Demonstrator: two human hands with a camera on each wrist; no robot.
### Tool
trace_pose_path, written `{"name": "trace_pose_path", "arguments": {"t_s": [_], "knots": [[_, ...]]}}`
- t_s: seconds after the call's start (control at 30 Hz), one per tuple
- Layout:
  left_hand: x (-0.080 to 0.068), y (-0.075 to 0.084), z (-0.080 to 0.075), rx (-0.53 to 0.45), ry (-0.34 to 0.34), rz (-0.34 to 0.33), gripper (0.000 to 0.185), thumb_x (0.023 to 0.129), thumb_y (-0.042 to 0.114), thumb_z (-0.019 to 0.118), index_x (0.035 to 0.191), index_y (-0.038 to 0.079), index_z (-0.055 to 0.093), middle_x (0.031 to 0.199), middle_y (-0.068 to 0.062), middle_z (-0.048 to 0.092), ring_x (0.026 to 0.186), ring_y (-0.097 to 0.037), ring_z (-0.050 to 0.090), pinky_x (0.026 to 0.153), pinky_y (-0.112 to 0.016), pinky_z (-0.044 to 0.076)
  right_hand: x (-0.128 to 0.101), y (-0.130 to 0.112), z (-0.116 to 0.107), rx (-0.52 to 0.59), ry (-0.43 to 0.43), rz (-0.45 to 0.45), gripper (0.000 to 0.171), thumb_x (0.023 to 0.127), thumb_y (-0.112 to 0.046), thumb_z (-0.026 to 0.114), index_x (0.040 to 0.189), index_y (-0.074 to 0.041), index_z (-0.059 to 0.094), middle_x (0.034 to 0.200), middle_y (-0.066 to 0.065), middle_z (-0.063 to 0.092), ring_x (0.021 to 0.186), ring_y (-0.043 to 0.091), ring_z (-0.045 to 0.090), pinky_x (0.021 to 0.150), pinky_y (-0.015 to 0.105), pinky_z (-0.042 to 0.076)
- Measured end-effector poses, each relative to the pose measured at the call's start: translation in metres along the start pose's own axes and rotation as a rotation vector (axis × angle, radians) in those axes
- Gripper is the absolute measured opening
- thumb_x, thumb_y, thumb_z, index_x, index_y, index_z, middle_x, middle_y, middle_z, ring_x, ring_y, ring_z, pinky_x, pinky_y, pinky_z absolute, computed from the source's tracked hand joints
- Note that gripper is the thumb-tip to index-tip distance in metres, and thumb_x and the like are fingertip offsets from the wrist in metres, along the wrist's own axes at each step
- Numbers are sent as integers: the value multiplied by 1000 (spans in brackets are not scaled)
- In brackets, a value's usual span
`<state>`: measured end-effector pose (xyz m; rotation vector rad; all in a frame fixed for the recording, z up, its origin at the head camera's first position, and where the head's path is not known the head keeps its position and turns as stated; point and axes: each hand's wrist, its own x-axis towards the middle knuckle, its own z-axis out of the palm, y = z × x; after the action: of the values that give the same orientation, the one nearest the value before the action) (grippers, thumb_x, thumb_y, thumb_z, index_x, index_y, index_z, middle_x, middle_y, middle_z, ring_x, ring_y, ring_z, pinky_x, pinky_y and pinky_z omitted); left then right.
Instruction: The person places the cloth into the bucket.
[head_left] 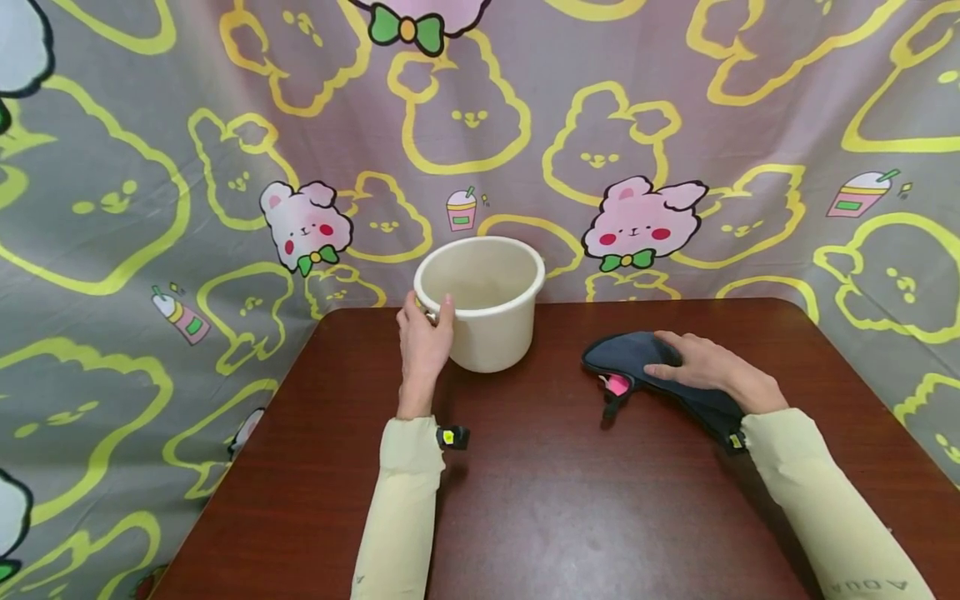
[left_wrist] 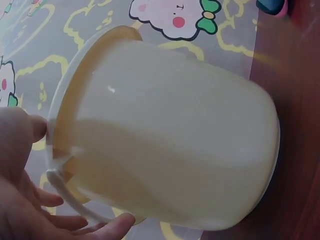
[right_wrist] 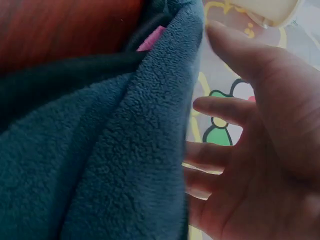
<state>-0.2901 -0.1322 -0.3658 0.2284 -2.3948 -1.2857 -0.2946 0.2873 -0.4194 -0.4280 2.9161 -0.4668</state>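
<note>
A cream plastic bucket (head_left: pixel 491 333) stands upright near the far edge of the dark red table (head_left: pixel 562 500). My left hand (head_left: pixel 426 321) grips its left rim, thumb over the lip. In the left wrist view the bucket (left_wrist: pixel 170 140) fills the frame, with my left hand (left_wrist: pixel 22 200) curled about its rim and thin handle. To the right a dark blue fleece cloth (head_left: pixel 626 350) with a pink tag (head_left: pixel 617 384) lies on the table. My right hand (head_left: pixel 678 357) rests on it with relaxed fingers. Up close the fleece (right_wrist: pixel 100 165) lies beside my loose right hand (right_wrist: pixel 250 150).
A grey and pink cartoon-rabbit sheet (head_left: pixel 225 167) hangs behind the table and drapes down on both sides. Bare tabletop stretches between my forearms and toward the near edge. The bucket's inside looks empty from the head view.
</note>
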Motion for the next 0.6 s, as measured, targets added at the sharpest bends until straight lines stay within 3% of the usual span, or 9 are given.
{"name": "trace_pose_path", "arguments": {"t_s": [0.23,0.4,0.6], "knots": [[0,5,5,1,15,-53,78,84,61,46,146,19,22,142,-13,31,113,-40,47,93,-51,39,0,-1,3,-22,-30,-37,76,79,-41,70,136,-2,41,120,27,49,103,40,49,85,60,41],[1,4,4,-1,21,-43,72,86,52,49,145,19,25,138,-15,36,112,-38,48,92,-50,40,2,-2,4,-26,-27,-96,54,82,-23,69,127,2,51,120,26,55,108,41,51,88,57,41],[2,3,3,-24,33,-29,65,87,45,51,142,18,32,133,-14,43,113,-34,49,92,-48,40,1,-1,1,4,-10,-111,42,81,-12,68,118,3,58,112,22,61,95,32,57,82,53,46]]}}
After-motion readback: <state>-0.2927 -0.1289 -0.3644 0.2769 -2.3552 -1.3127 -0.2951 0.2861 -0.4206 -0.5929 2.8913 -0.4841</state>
